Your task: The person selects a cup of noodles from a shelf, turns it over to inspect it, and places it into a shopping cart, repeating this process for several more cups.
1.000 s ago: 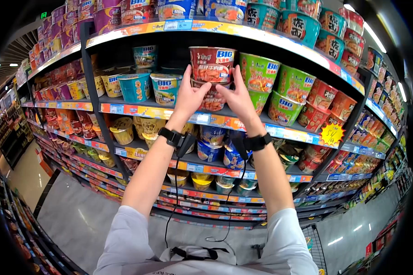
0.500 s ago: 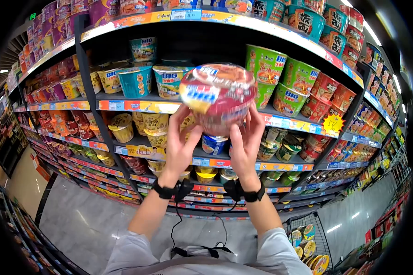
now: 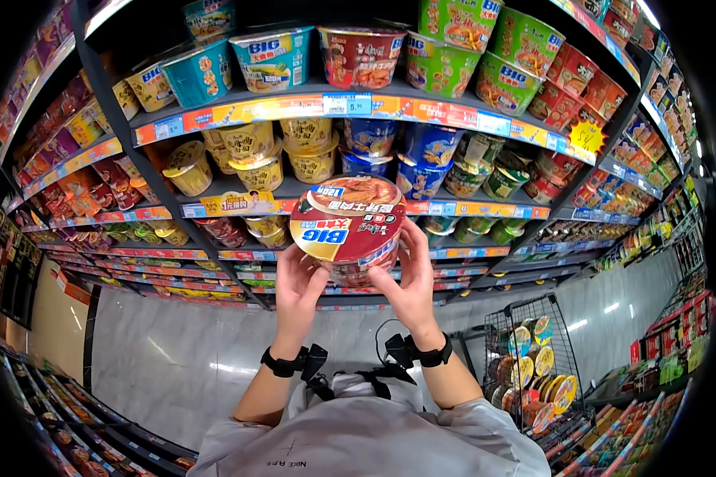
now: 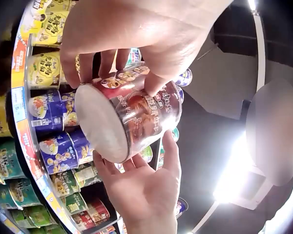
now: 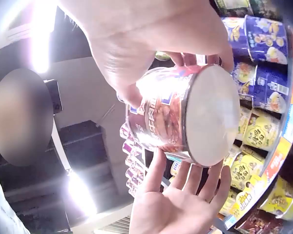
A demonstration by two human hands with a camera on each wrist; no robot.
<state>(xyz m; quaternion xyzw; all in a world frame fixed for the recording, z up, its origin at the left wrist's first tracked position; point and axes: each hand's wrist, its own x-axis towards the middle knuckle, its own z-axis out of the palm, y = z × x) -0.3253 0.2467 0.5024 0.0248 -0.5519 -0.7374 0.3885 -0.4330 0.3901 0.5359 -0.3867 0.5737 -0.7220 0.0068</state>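
On the grey shirt (image 3: pixel 374 445), "NIKE" can be read. In front, a red noodle cup (image 3: pixel 346 222), w/ "BIG" & "120" on its lid, is held in mid-air btwn L hand (image 3: pixel 298 286) & R hand (image 3: pixel 412 285); fingers of both are curled round its sides. Lidded cups (image 3: pixel 522 371) are carried in a wire cart (image 3: pixel 563 327) on the R. Beyond, on the shelf (image 3: pixel 294 107), "BIG" is printed on green cups (image 3: pixel 507 82) & a teal cup (image 3: pixel 272 62).

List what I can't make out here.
Head view: contents of the held bowl, hidden by its lid.
Head view: fine print on the central price label, too small.
Head view: top of the uppermost green bowl, cut off by the upper edge.
Head view: floor of the cart, largely hidden by bowls inside.
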